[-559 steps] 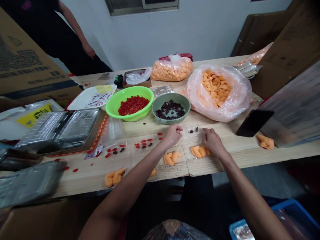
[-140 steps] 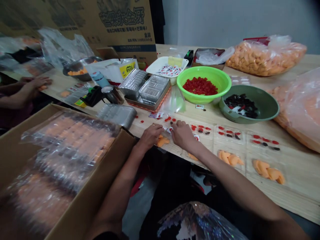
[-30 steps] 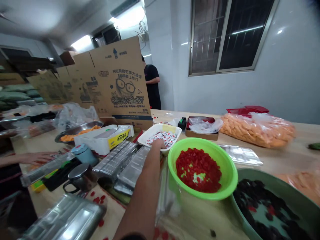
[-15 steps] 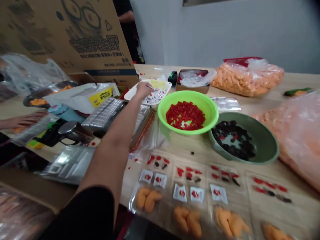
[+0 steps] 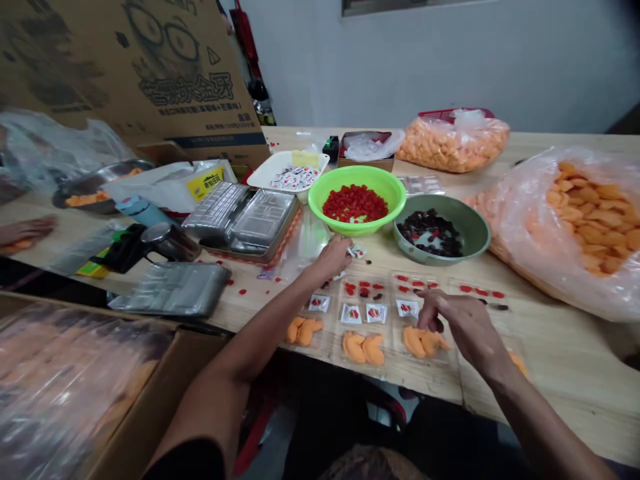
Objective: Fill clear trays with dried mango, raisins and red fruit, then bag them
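Observation:
My left hand (image 5: pixel 334 259) pinches small white printed sachets (image 5: pixel 357 252) just in front of the green bowl (image 5: pixel 310 200) of red cubes. Over the third clear tray, my right hand (image 5: pixel 463 327) has its fingers curled together; whatever they hold is hidden. Clear compartment trays stand in a row, with red and dark bits at the back and orange curved pieces (image 5: pixel 363 348) in front. Two sachets (image 5: pixel 376 313) lie in the second tray's middle, and one sachet (image 5: pixel 407 309) shows beside my right fingers.
A white tray of sachets (image 5: pixel 295 177) and a dark green basin (image 5: pixel 480 240) of dark pieces stand behind. Bags of orange pieces (image 5: pixel 595 220) sit right. Stacked trays (image 5: pixel 265 217), a metal mug (image 5: pixel 170 241) and a carton (image 5: pixel 170 380) are left. Another person's hand (image 5: pixel 30 230) shows far left.
My left hand has come back from the white sachet tray toward the clear trays, with sachets in it. My right hand has come into view over the third tray. The view has shifted.

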The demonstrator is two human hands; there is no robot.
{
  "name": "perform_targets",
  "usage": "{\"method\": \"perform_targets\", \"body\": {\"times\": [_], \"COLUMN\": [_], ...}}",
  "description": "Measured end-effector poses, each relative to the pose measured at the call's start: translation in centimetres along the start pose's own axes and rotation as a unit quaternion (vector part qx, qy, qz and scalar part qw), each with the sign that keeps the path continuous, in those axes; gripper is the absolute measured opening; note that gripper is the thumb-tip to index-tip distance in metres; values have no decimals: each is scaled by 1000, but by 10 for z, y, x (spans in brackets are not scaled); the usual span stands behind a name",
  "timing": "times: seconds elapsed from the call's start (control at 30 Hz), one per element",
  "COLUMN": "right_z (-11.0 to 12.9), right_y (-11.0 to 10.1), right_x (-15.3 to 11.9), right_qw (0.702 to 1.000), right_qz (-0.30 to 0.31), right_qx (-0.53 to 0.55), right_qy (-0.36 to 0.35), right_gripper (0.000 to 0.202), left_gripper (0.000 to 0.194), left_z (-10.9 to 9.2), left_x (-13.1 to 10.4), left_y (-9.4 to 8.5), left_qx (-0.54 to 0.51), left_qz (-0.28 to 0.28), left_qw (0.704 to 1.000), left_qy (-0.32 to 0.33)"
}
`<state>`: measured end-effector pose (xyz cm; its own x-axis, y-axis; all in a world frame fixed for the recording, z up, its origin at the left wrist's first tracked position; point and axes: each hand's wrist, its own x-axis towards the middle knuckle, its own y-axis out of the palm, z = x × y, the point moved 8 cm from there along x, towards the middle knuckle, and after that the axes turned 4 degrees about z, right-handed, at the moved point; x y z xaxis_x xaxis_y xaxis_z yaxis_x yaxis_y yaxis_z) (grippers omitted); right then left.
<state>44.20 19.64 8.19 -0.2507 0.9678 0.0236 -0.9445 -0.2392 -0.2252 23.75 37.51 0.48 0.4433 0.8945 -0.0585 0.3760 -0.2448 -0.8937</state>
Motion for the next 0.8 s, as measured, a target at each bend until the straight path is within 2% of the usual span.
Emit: {"method": "perform_targets", "body": {"times": [0.07, 0.13, 0.2, 0.27, 0.3, 0.33, 0.37, 0.43, 0.5, 0.57, 0.63, 0.73, 0.8], "right_z": [-17, -28, -32, -35, -37, -37, -35, -29, -24, -22, -25, -38, -50], "right_y": [-4, -19, -34, -40, -39, -34, -30, -24, -36, -59, -82, -107, -126], "right_x": [4, 7, 11, 18, 23, 28, 34, 45, 47, 39, 24, 1, -15], "right_qw": [999, 997, 993, 986, 981, 975, 970, 966, 969, 970, 968, 970, 970], "right_qz": [-4, -39, -82, -107, -108, -92, -71, -26, -34, -76, -103, -90, -97], "right_qx": [1, -20, -22, 27, 68, 106, 133, 149, 116, 80, 61, 34, 4], "right_qy": [40, 68, 87, 122, 148, 175, 192, 211, 215, 217, 222, 224, 221], "right_gripper": [53, 53, 45, 26, 17, 22, 32, 31, 18, 9, 8, 14, 16], "left_gripper": [48, 55, 52, 44, 42, 42, 42, 34, 23, 17, 19, 31, 35], "left_z": [10, 15, 14, 4, -6, -22, -42, -92, -136, -169, -193, -218, -227], "left_x": [-5, -10, -17, -24, -26, -26, -24, -17, -10, -2, 4, 7, 5], "left_y": [3, -6, -21, -30, -27, -18, -7, 16, 31, 42, 52, 62, 69], "left_qx": [-9, -39, -105, -226, -304, -385, -461, -564, -598, -593, -568, -509, -487], "left_qz": [-3, -18, -70, -134, -150, -149, -132, -91, -71, -50, -18, 26, 71], "left_qw": [1000, 999, 992, 964, 939, 908, 875, 819, 798, 803, 823, 860, 870], "left_qy": [-8, 2, 0, -32, -53, -68, -74, -60, -41, -34, -21, 21, 36]}}
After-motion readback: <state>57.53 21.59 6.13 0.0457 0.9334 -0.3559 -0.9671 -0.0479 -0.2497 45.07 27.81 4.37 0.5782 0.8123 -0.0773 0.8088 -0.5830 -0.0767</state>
